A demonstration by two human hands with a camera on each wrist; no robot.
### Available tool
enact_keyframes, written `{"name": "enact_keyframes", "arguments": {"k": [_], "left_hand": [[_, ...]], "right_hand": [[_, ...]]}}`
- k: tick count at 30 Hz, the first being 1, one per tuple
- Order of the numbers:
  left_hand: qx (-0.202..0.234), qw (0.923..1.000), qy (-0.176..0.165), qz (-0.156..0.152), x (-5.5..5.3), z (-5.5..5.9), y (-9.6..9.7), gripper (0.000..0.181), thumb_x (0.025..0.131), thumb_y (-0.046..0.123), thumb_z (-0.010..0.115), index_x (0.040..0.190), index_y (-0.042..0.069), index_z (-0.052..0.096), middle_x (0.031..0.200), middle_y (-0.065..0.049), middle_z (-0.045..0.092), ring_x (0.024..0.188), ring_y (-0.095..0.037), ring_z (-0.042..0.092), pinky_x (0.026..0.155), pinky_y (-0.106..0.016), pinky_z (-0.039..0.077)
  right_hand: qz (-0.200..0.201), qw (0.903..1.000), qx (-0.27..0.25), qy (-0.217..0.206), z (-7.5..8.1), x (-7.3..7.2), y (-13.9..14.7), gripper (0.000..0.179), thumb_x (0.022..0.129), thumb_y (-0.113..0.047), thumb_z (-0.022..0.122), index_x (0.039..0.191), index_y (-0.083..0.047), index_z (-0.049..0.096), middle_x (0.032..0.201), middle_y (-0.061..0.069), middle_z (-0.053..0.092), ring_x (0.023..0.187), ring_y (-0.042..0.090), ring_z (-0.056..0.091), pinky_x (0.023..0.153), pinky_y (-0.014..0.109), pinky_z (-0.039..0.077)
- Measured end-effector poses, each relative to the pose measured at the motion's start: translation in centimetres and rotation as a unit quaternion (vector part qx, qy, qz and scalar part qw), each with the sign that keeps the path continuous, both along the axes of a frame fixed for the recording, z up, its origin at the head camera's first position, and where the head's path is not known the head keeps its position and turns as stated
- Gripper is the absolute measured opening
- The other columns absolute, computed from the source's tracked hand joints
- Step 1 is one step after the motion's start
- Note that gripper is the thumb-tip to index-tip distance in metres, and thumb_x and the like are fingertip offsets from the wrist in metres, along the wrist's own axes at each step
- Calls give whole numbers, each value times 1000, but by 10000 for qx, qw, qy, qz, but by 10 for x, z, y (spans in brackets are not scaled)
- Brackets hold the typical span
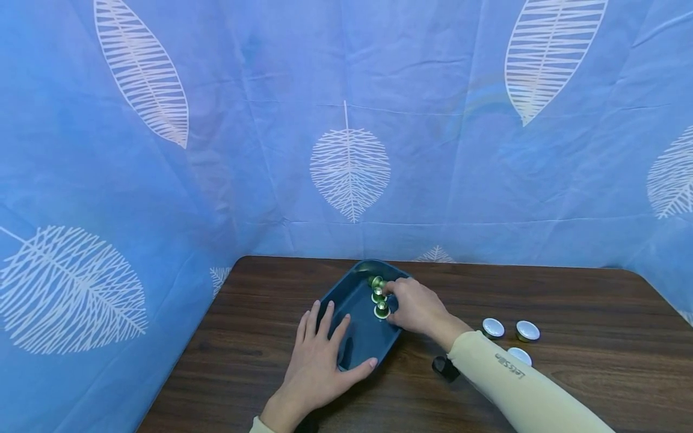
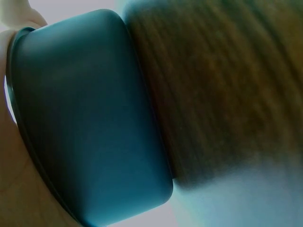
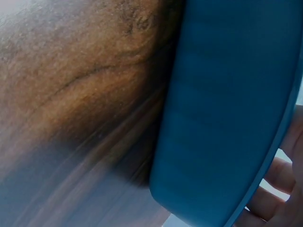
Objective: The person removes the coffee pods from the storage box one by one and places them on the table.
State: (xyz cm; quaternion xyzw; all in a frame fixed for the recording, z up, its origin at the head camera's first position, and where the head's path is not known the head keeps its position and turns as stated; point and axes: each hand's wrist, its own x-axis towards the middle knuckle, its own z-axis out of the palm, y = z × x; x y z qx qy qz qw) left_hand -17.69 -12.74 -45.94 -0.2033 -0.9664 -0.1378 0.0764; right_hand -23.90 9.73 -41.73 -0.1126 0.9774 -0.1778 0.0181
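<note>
A dark blue rectangular tray [image 1: 354,325] sits on the table, slanted. Inside, toward its right side, green coffee capsules [image 1: 381,310] stand in a short row with their wide rims down. My right hand [image 1: 417,304] reaches over the tray's right edge, with finger and thumb pinching at the nearest capsules. My left hand [image 1: 319,364] spreads its straight fingers over the left rim, thumb stretched along the near end. In the left wrist view the tray's outer wall [image 2: 90,118] fills the middle. The right wrist view shows the opposite wall [image 3: 227,104] and fingers [image 3: 265,203] beyond the rim.
Three more capsules with white lids [image 1: 492,328] rest on the dark wooden table [image 1: 595,313] right of the tray, one partly behind the right sleeve [image 1: 514,373]. A small black object [image 1: 445,368] shows under the right wrist. Blue leaf-patterned cloth [image 1: 260,180] hangs behind the table.
</note>
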Motion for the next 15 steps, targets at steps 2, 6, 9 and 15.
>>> {"name": "enact_keyframes", "arguments": {"k": [2, 6, 9, 15], "left_hand": [[-3, 10000, 18, 1, 0, 1, 0, 90, 77, 88, 35, 143, 28, 48, 159, -8, 26, 149, -35, 9, 114, -63, 14], [10, 10000, 8, 9, 0, 1, 0, 91, 77, 88, 35, 144, 28, 48, 159, -8, 26, 150, -34, 8, 115, -63, 14], [4, 10000, -29, 35, 0, 1, 0, 90, 77, 88, 36, 144, 28, 47, 159, -8, 26, 150, -35, 8, 115, -63, 14], [-89, 9999, -43, 83, 0, 0, 1, 92, 76, 89, 33, 145, 30, 46, 160, -7, 26, 150, -34, 7, 115, -63, 13]], "right_hand": [[28, 10000, 52, 1, -1, -1, -1, 47, 75, -24, 82, 119, -15, 68, 117, 5, 65, 108, 24, 60, 80, 44, 55], [55, 9998, 204, 16, -3, -3, -4, 45, 75, -24, 82, 116, -15, 68, 112, 5, 66, 101, 22, 61, 80, 43, 55], [82, 9996, 257, -6, -5, -4, -6, 43, 75, -23, 81, 115, -14, 68, 110, 5, 66, 98, 21, 61, 80, 42, 55], [215, 9995, 228, 8, -8, -4, -10, 40, 77, -18, 81, 115, -15, 69, 112, 5, 66, 102, 23, 61, 82, 43, 54]]}}
